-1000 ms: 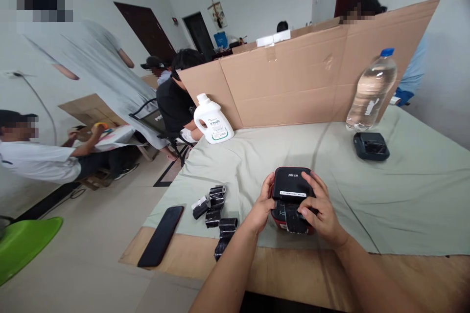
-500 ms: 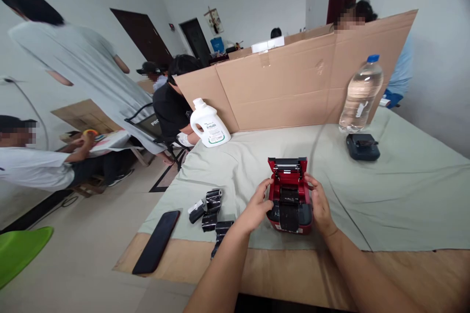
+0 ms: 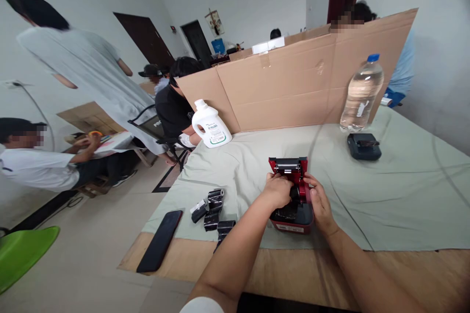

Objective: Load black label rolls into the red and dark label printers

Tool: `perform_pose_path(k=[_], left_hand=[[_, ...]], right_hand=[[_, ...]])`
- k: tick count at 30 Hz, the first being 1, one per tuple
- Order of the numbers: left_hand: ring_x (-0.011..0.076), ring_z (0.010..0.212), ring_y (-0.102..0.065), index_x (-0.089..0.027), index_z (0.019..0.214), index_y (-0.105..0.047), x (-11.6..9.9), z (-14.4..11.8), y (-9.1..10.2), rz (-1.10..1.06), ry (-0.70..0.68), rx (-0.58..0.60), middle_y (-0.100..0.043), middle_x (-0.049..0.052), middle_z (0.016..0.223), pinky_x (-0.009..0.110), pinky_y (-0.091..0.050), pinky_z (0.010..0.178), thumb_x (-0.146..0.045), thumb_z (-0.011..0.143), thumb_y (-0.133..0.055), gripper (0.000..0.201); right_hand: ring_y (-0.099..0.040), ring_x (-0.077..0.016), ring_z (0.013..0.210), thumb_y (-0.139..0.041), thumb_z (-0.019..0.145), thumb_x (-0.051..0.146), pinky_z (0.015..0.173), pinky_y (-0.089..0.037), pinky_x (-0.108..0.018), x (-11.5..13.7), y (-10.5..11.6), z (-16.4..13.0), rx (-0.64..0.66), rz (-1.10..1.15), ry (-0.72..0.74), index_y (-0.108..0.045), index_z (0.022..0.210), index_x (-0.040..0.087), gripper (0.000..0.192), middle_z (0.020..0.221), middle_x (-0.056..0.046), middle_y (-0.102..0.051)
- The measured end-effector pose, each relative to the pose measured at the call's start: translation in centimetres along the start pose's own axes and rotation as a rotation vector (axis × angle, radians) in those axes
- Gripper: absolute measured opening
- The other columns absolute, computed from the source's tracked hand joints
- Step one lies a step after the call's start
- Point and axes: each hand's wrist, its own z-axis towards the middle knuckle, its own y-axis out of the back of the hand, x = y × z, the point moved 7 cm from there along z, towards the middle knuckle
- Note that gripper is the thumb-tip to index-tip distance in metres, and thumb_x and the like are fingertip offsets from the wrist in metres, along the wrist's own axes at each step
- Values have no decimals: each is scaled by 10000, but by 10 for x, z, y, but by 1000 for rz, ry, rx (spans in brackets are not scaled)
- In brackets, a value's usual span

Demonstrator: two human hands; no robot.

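A small red and black printer (image 3: 292,228) stands on the cloth in front of me with its lid (image 3: 288,164) raised. My left hand (image 3: 279,190) reaches into its open compartment, fingers curled down over a black roll (image 3: 294,193) that it mostly covers. Part of the roll's black strip (image 3: 287,213) lies over the printer's front. Against the printer's right side rests my right hand (image 3: 320,203), its fingers gripping the edge near the lid hinge. Several loose black rolls (image 3: 211,220) lie to the left, along with a smaller dark roll bearing a white label (image 3: 199,211).
A phone (image 3: 160,241) lies at the table's front left. Farther back stand a white jug (image 3: 213,127), a water bottle (image 3: 362,94) and a dark device (image 3: 364,146), before a cardboard screen (image 3: 279,93). Several other people sit or stand beyond the table, some at the left.
My left hand has moved from the printer's left side into its compartment, onto the black roll. The right hand has stayed at the printer's right side. The view has shifted slightly.
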Motion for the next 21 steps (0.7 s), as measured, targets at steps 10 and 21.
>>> perform_pose_path(k=[10,21], left_hand=[[268,1005,-589,-199,1049,-591,9,-2,-2,-244,-30,-125,-675,64,1020,449,-333,980,-165,655,-638,398],[185,895,-588,-160,1038,-610,114,-82,-23,-1437,37,-367,-653,58,976,292,-448,809,-271,685,-713,384]], right_hand=[[-435,-249,1286,-380,949,410,1108,-299,-514,2,2,1,2,-19,15,-555,1139,242,308,1361,-93,-484],[-430,-254,1296,-392,944,417,1110,-296,-514,3,1,2,18,-21,-5,-557,1143,242,312,1374,-90,-479]])
